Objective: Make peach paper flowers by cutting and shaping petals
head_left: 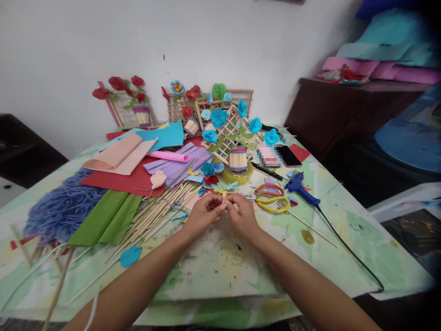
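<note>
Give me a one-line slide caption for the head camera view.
Left hand and right hand pinch a small peach piece near wooden sticks, blue flowers and a glue gun.

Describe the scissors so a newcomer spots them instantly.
On the cloth-covered table, find the person's right hand. The scissors lie just right of it, left of the blue glue gun. What sets them apart: one red handle loop, one yellow.
</note>
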Available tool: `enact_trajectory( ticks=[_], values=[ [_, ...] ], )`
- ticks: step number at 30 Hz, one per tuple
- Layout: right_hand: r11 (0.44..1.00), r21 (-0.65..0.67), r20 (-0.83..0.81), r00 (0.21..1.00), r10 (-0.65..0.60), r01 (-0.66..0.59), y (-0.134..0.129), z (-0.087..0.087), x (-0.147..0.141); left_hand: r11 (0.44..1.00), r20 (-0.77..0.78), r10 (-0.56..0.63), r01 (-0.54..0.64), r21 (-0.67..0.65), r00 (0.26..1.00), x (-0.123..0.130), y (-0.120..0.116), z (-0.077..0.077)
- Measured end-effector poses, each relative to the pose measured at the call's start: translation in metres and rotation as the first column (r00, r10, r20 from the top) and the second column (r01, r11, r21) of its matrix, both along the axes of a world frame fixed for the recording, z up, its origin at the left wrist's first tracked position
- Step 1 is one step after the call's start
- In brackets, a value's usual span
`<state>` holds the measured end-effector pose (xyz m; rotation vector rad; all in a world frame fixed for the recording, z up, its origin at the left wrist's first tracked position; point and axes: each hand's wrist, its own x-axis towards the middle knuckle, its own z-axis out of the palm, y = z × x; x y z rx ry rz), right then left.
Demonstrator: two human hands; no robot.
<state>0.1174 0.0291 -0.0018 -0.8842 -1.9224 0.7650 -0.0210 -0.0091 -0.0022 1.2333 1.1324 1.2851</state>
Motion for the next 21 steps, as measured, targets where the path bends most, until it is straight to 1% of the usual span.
enact_trajectory(
  ticks=[2, 5, 9, 11, 13, 16, 19, 21],
  values=[
    [0.995, -0.095, -0.07, 0.998, 0.0, -0.007, 0.001, 0.0, -0.001, 1.0, -0.031, 0.015, -0.014, 0.019, 0.999, 0.0, -0.001, 0.0],
    [0.974, -0.212, -0.177, 0.983, 0.046, -0.084, 0.001, 0.002, -0.002, 0.999, -0.048, 0.026, -0.025, 0.031, 0.999, 0.0, -0.001, 0.002],
    [0.937, -0.283, -0.269, 0.955, 0.128, -0.206, 0.002, 0.003, -0.002, 0.997, -0.069, 0.047, -0.043, 0.06, 0.996, -0.001, -0.002, 0.005],
    [0.927, -0.295, -0.281, 0.948, 0.149, -0.233, 0.003, 0.002, -0.002, 0.997, -0.067, 0.05, -0.046, 0.06, 0.997, -0.001, -0.002, 0.004],
    [0.932, -0.3, -0.275, 0.954, 0.12, -0.204, 0.005, 0.0, -0.001, 0.997, -0.014, 0.067, -0.066, 0.026, 0.998, -0.002, -0.002, 0.003],
    [0.945, -0.304, -0.271, 0.962, 0.033, -0.118, 0.007, -0.002, 0.001, 0.989, 0.13, 0.148, -0.144, -0.045, 0.98, -0.003, 0.0, 0.001],
    [0.941, -0.323, -0.305, 0.952, -0.001, -0.103, 0.01, -0.002, 0.003, 0.973, 0.253, 0.226, -0.21, -0.092, 0.941, -0.005, 0.002, 0.002],
    [0.933, -0.344, -0.327, 0.945, -0.015, -0.105, 0.011, -0.001, 0.003, 0.967, 0.303, 0.253, -0.23, -0.112, 0.919, -0.005, 0.002, 0.004]
  ],
)
